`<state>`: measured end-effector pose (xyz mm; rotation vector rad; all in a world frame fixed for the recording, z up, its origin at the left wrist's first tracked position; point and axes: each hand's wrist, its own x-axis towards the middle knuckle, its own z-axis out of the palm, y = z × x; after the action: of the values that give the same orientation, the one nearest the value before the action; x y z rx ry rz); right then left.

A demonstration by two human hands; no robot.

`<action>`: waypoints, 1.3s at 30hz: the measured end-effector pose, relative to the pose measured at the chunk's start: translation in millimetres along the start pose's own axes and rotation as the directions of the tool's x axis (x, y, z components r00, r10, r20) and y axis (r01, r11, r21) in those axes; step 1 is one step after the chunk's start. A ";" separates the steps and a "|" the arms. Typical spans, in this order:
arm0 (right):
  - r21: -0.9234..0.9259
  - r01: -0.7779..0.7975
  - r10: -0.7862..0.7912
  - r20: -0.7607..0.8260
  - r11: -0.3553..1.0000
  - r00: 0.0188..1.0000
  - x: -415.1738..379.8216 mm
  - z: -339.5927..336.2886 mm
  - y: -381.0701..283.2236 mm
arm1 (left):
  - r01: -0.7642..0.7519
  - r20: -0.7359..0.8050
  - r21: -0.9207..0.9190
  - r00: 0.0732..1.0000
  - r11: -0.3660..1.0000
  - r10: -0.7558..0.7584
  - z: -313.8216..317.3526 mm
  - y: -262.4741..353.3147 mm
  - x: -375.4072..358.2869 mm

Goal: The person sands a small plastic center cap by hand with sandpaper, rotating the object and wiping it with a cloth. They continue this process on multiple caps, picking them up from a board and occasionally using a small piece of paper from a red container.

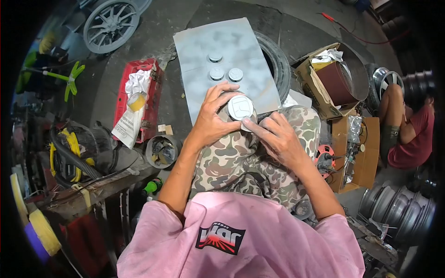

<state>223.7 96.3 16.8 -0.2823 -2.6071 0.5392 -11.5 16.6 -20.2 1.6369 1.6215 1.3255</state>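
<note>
A round, pale grey cap with a raised emblem is held above my camouflage-covered knee. My left hand curves around its left side, thumb below and fingers above. At the cap's lower edge, my right hand presses with its index finger, and a small pale piece shows under that fingertip, too small to make out. Beyond my hands, a grey-dusted board lies on a tyre. Three similar caps rest on it: one farther back, one at left and one at right.
On the left are a red toolbox, a round tin and a green bottle. Cardboard boxes stand on the right, near stacked rims. Another person sits at the far right.
</note>
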 end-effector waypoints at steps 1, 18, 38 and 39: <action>0.000 -0.007 0.007 0.013 1.000 1.000 -4.1 -1.2 1.6 | 0.001 -0.002 -0.024 1.000 1.000 -0.001 0.5 0.6 -0.1; -0.050 -0.181 0.173 -0.131 0.982 0.976 21.4 27.8 -40.6 | 0.007 -0.014 0.040 1.000 0.999 -0.006 1.4 4.6 0.4; -0.065 -0.354 0.322 -0.286 0.933 0.902 33.0 46.6 -45.8 | 0.026 -0.022 0.002 0.999 1.000 -0.026 4.6 3.6 -2.4; -0.051 -0.376 0.343 -0.311 0.925 0.886 36.0 45.0 -40.6 | 0.043 -0.033 -0.017 0.998 0.999 -0.044 6.0 6.2 -2.1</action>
<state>166.6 55.3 11.3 -0.8331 -2.2989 0.4331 -3.0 15.3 -17.9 1.5693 1.6522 1.3478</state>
